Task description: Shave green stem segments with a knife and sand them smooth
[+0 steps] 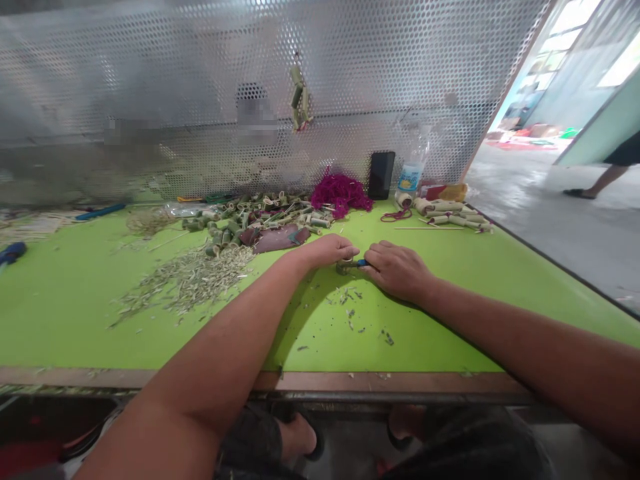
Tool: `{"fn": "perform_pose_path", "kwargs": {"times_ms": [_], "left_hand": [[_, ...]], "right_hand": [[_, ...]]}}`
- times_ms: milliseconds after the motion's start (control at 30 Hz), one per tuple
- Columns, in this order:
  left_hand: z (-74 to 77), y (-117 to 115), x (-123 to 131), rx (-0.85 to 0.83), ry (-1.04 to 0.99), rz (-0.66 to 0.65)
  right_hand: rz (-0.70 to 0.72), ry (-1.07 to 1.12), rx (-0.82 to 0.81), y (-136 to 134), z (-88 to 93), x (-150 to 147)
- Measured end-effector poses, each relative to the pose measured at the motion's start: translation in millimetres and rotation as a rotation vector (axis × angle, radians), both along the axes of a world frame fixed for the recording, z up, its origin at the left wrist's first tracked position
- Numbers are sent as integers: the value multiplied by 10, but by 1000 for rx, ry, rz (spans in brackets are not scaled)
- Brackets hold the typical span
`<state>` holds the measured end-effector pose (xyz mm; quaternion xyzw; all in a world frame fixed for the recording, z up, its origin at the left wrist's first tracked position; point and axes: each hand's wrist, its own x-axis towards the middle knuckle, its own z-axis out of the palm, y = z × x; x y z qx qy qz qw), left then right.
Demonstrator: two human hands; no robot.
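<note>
My left hand [330, 251] is closed around a short green bamboo piece [344, 267], low over the middle of the green table [440, 333]. Facing it from the right, my right hand [399, 270] grips a small blue-handled tool [361, 263]. The tool's tip meets the bamboo piece, and most of its handle is hidden in my fist, so its exact kind does not show. Scattered dark and pale shavings [350, 313] lie on the table just below both hands.
A pile of bamboo chips [200, 280] and many cut bamboo tubes [225, 233] lie left. Behind are purple string [343, 193], a phone [381, 175], a bottle [411, 175] and strung bamboo pieces [455, 215]. A perforated metal panel [200, 87] backs the table; a person's leg [607, 179] shows far right.
</note>
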<state>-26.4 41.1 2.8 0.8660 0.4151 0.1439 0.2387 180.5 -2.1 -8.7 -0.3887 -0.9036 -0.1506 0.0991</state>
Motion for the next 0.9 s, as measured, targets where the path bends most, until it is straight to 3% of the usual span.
{"fn": "perform_pose_path", "kwargs": {"times_ms": [500,900], "left_hand": [[8,-8,3,-9,-21,14],[28,-38,18,-30,-28,8]], "right_hand": [[-50,58,-23,-19,22,31],[4,-65,-101,33,48,-32]]}}
